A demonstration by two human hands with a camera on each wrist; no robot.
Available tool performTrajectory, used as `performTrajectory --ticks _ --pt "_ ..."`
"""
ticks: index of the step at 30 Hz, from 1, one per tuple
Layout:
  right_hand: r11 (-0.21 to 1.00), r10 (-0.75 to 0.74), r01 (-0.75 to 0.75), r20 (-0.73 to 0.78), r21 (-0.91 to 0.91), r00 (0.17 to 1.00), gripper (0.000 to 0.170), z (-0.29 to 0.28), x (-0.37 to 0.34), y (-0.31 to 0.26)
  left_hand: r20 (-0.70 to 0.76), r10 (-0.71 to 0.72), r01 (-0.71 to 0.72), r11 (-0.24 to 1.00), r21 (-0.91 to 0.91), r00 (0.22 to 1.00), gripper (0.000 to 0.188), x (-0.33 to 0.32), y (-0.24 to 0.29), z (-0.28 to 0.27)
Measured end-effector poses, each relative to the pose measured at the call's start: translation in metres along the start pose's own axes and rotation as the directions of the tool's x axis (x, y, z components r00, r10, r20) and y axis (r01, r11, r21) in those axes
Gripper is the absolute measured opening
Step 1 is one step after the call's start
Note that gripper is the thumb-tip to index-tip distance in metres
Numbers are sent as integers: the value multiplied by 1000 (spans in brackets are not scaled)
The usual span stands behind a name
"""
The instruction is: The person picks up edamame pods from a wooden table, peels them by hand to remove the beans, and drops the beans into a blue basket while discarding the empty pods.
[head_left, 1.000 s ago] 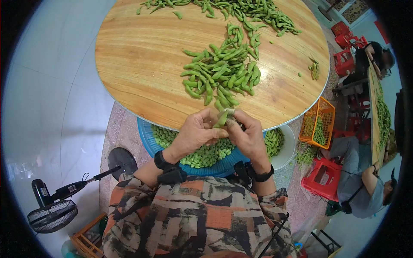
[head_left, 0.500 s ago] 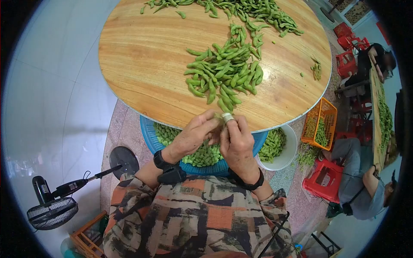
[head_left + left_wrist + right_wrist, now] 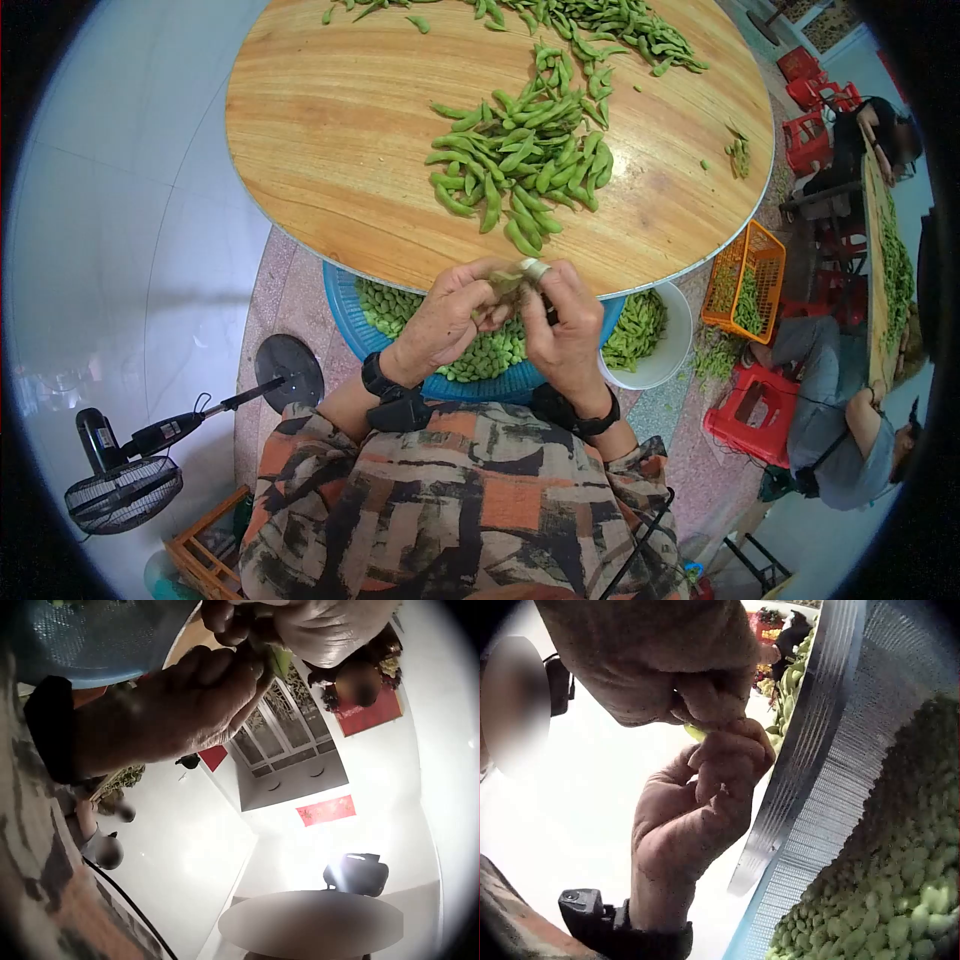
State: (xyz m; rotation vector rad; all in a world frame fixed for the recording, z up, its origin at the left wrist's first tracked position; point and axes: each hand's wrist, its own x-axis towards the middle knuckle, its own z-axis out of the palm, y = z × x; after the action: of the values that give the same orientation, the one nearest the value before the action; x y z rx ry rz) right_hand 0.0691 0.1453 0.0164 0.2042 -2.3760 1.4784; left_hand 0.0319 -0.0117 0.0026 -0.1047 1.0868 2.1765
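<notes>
Just off the table's near edge, my left hand pinches a green edamame pod between thumb and fingers. My right hand, with a white wrap round one finger, grips the pod's other end. In the left wrist view a strip of the pod shows between the two hands. From the right wrist view, only a small bright green part of it appears; fingers hide the remainder. Below the hands, a blue basket holds shelled green beans.
A heap of edamame pods lies on the round wooden table, with more pods along its far side. At right stand a white bucket of pods, an orange crate and a red stool. A fan stands left.
The right hand first turned inward over the pod, then turned back outward beside it. The pod, plainly visible at first, now shows between the fingertips. The left hand has stayed nearly in place.
</notes>
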Motion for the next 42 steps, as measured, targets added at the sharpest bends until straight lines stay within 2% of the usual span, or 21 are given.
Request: performTrajectory --ticks 2,6,7,8,9,11,13,14,15,16,18,21,25,27,28,30,34,35,37,41,42 --pt "994 60 -59 -6 97 998 21 -6 3 6 211 -45 56 997 -46 977 21 2 -9 -20" --pt "941 241 -245 48 232 969 20 -27 -2 6 85 -117 118 993 -5 989 25 -13 1 -5" --pt "938 255 -261 53 229 965 20 -40 -4 6 225 -93 3 929 370 970 25 -16 6 -11" --pt "934 269 -275 59 227 961 20 -56 -7 8 357 -123 -162 725 670 926 26 -18 12 -17" --pt "934 294 -294 28 204 955 20 -74 -12 8 352 -120 -161 724 671 928 26 -20 23 -21" --pt "946 303 -300 -12 123 953 19 -100 -20 14 365 -117 -274 465 842 924 23 -24 46 -23" --pt "957 284 -282 -19 61 959 19 -132 -32 30 366 -51 -287 525 802 929 20 -22 52 -26" --pt "955 224 -222 -14 -198 974 21 -156 -43 46 334 221 -376 188 907 916 19 -9 65 -31" --pt "884 165 -146 5 -444 986 23 -172 -52 56 370 469 -328 -172 929 802 19 3 75 -34" --pt "883 162 -144 3 -446 987 23 -177 -58 60 373 471 -331 -173 928 800 19 13 80 -38" --pt "653 239 -249 -117 -715 964 22 -182 -66 66 428 501 -326 -283 902 752 20 30 82 -44" --pt "685 278 -332 -188 -648 942 23 -170 -63 67 409 470 -262 -347 900 782 23 37 77 -46" --pt "934 190 -223 -140 -279 972 26 -113 -24 36 443 570 -312 -317 896 692 22 26 74 -39" --pt "969 240 -242 -44 -47 970 26 -78 -8 18 -41 397 -164 468 868 917 21 11 69 -26" --pt "958 273 -273 10 91 962 25 -62 -1 12 -42 395 -162 469 868 918 21 7 62 -23" --pt "882 345 -381 168 276 923 23 -37 12 5 -38 202 -146 813 563 979 16 4 46 -17" --pt "679 350 -522 398 516 848 22 -17 21 2 -114 110 -35 852 522 987 13 3 33 -7" --pt "679 351 -524 399 514 847 22 -16 21 3 -115 109 -34 854 519 987 13 4 28 -6" --pt "679 376 -537 390 501 840 22 -14 21 8 -7 368 -291 745 600 930 6 7 19 -4" --pt "719 335 -507 403 476 852 23 -17 19 16 26 376 -313 730 608 926 5 6 18 -6" --pt "669 340 -536 429 515 837 22 -19 19 16 -20 231 -186 830 525 973 4 5 22 -7"
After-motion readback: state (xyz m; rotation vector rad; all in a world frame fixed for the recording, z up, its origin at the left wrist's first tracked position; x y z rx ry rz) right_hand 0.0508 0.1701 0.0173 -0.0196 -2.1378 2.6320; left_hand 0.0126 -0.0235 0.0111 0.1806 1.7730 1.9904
